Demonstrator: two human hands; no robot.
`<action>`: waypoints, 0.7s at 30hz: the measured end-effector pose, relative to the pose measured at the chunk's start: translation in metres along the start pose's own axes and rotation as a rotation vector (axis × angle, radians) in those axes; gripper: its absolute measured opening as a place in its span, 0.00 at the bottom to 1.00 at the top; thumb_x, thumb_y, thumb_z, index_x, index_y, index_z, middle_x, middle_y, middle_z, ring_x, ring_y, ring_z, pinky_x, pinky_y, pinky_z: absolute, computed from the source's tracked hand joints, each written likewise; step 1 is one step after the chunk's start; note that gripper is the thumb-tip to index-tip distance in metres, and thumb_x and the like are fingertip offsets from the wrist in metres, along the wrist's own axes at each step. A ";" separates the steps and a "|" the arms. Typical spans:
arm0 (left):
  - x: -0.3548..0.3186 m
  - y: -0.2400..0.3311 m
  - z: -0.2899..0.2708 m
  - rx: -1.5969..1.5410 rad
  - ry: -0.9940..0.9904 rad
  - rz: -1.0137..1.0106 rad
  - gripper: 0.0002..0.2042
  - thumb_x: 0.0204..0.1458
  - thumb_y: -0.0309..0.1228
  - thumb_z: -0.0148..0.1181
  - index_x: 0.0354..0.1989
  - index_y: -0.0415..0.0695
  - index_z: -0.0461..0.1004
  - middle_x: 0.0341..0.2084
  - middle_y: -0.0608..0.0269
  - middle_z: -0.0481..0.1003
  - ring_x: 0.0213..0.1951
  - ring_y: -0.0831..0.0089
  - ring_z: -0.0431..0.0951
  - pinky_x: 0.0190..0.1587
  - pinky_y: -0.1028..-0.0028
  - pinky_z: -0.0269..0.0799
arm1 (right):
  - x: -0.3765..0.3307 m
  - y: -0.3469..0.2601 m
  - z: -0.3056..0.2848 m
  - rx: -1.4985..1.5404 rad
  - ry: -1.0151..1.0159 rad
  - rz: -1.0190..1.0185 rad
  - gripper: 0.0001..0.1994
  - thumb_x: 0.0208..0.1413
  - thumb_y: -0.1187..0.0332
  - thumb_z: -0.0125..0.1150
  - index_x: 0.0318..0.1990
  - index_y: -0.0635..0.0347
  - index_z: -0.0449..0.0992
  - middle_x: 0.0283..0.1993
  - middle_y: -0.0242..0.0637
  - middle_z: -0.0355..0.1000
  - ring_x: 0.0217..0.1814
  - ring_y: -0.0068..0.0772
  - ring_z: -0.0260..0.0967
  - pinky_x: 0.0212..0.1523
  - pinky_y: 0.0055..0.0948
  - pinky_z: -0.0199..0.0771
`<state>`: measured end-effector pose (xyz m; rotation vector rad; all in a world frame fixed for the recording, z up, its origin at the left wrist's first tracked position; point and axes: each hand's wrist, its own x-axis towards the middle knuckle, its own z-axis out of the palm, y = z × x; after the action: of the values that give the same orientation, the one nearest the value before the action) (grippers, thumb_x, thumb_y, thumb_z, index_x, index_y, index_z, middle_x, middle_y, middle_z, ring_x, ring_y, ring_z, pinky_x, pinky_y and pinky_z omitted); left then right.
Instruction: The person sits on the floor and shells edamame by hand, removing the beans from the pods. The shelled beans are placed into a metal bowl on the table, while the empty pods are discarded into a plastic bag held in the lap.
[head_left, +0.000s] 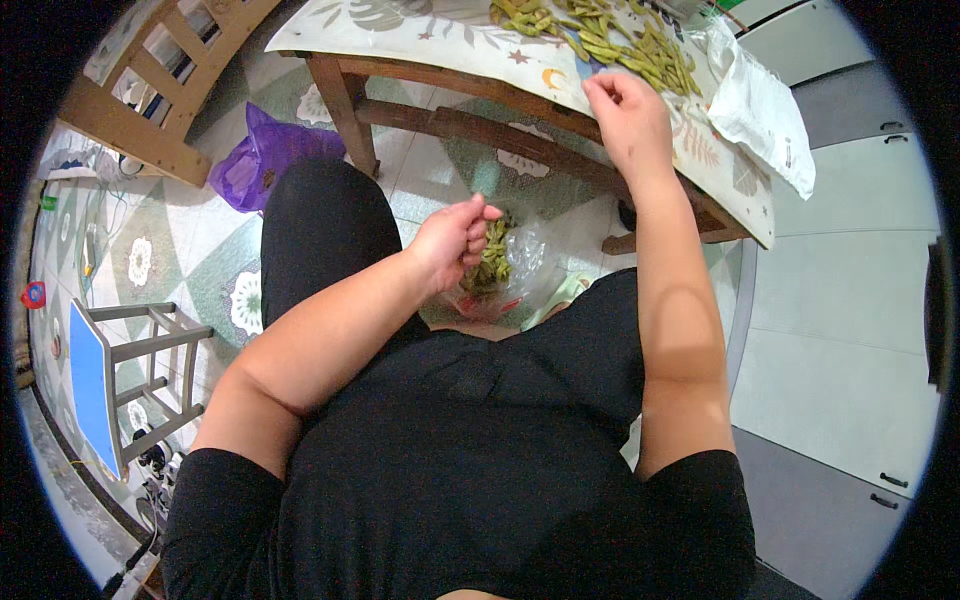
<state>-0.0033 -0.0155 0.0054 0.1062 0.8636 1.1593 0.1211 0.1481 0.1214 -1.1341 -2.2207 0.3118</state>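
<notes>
My left hand (pixel 455 240) is closed, thumb against the curled fingers, above a clear plastic bag (pixel 530 252) between my knees. Whatever it may hold is hidden. Green bean pods or their shells (pixel 489 262) lie in that bag. Over the front edge of the table my right hand (pixel 632 118) has its fingers curled toward the thumb; I cannot make out anything between them. Just beyond it, a pile of green bean pods (pixel 640 52) is spread on the table, with a yellower heap (pixel 522 17) to its left.
A patterned cloth (pixel 420 37) covers the wooden table. A white plastic bag (pixel 765 115) hangs over its right end. On the floor are a purple bag (pixel 243 165) and a blue-topped stool (pixel 92 385). A wooden chair (pixel 135 150) stands at left, pale cabinets (pixel 840 300) at right.
</notes>
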 end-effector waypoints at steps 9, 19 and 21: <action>0.000 0.004 0.003 0.099 0.013 0.084 0.08 0.54 0.29 0.39 0.39 0.44 0.64 0.17 0.73 0.62 0.16 0.84 0.58 0.16 0.85 0.51 | 0.052 0.014 0.024 -0.509 -0.013 -0.003 0.10 0.43 0.60 0.50 0.28 0.53 0.74 0.33 0.38 0.69 0.35 0.44 0.67 0.35 0.39 0.67; -0.011 0.019 0.009 0.061 -0.160 0.259 0.10 0.50 0.32 0.50 0.39 0.43 0.69 0.11 0.77 0.57 0.14 0.86 0.53 0.16 0.85 0.46 | -0.073 -0.032 0.000 0.880 -0.414 0.567 0.06 0.45 0.68 0.56 0.28 0.62 0.72 0.21 0.25 0.65 0.20 0.15 0.59 0.21 0.14 0.57; -0.013 0.018 0.013 0.058 -0.192 0.286 0.11 0.49 0.32 0.52 0.39 0.42 0.69 0.12 0.77 0.59 0.14 0.86 0.52 0.16 0.86 0.47 | -0.099 -0.027 0.013 1.071 -0.554 0.714 0.06 0.46 0.69 0.56 0.29 0.61 0.71 0.20 0.25 0.65 0.19 0.13 0.57 0.19 0.12 0.55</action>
<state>-0.0103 -0.0140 0.0302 0.3930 0.7268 1.3661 0.1396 0.0537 0.0824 -1.1825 -1.4640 2.0050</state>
